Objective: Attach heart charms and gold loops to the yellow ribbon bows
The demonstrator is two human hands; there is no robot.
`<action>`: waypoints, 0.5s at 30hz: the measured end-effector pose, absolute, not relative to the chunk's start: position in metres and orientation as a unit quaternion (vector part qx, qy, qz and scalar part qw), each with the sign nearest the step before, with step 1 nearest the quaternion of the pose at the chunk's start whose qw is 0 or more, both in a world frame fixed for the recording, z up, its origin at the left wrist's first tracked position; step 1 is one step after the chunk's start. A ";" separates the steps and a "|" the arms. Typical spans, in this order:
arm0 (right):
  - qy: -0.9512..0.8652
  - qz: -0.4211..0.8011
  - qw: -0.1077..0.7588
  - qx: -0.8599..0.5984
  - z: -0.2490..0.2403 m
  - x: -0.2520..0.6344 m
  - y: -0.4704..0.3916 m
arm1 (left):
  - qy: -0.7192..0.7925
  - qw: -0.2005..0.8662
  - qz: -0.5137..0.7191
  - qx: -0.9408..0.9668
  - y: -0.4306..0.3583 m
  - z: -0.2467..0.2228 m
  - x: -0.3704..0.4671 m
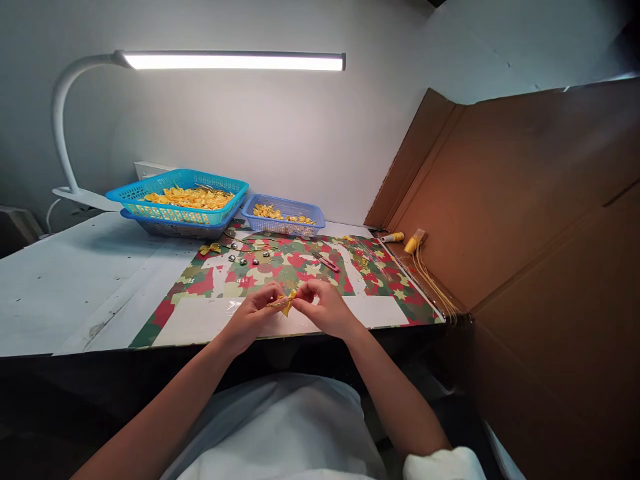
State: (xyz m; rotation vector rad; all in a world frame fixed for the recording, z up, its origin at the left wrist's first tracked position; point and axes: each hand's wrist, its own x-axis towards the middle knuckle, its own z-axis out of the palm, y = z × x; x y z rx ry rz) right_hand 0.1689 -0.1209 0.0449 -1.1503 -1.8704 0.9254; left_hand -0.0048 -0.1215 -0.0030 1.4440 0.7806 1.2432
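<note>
Both my hands meet above the white strip at the table's front edge, around a small yellow ribbon bow (287, 307). My left hand (254, 313) pinches the bow's left side, along with a thin gold cord (275, 305). From the other side, the fingertips of my right hand (323, 307) close on the bow. Fingers cover part of it. Beyond my hands, several small silver bells (243, 262) lie on the patterned sheet (295, 267). Another yellow bow (210, 249) rests to their left, and red-handled thread snips (326, 261) lie to their right.
A blue basket (177, 175) heaped with yellow bows sits stacked on another at the back left. Beside it stands a smaller basket (283, 200) of bows. A lamp (235, 61) hangs overhead. Cardboard (525, 193) walls the right side, near spools (414, 241) and gold cords (434, 283).
</note>
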 end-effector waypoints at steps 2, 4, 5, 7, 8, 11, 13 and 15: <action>-0.703 0.460 0.348 -0.416 0.042 0.173 -0.115 | 0.318 0.525 0.519 0.595 -0.121 -0.003 -0.005; -0.673 0.545 0.339 -0.366 0.039 0.175 -0.110 | 0.309 0.537 0.521 0.587 -0.121 -0.003 -0.005; -0.659 0.578 0.340 -0.340 0.036 0.176 -0.109 | 0.305 0.544 0.521 0.582 -0.121 -0.003 -0.005; -0.630 0.628 0.347 -0.298 0.031 0.176 -0.106 | 0.299 0.558 0.521 0.572 -0.121 -0.002 -0.005; -0.618 0.644 0.352 -0.282 0.029 0.175 -0.106 | 0.296 0.566 0.521 0.567 -0.121 -0.002 -0.005; -0.590 0.671 0.368 -0.257 0.018 0.171 -0.104 | 0.287 0.587 0.518 0.552 -0.122 -0.002 -0.005; -0.575 0.680 0.377 -0.253 0.011 0.168 -0.103 | 0.282 0.598 0.517 0.543 -0.121 -0.003 -0.005; -0.563 0.678 0.397 -0.258 0.005 0.166 -0.102 | 0.278 0.605 0.522 0.534 -0.120 -0.004 -0.006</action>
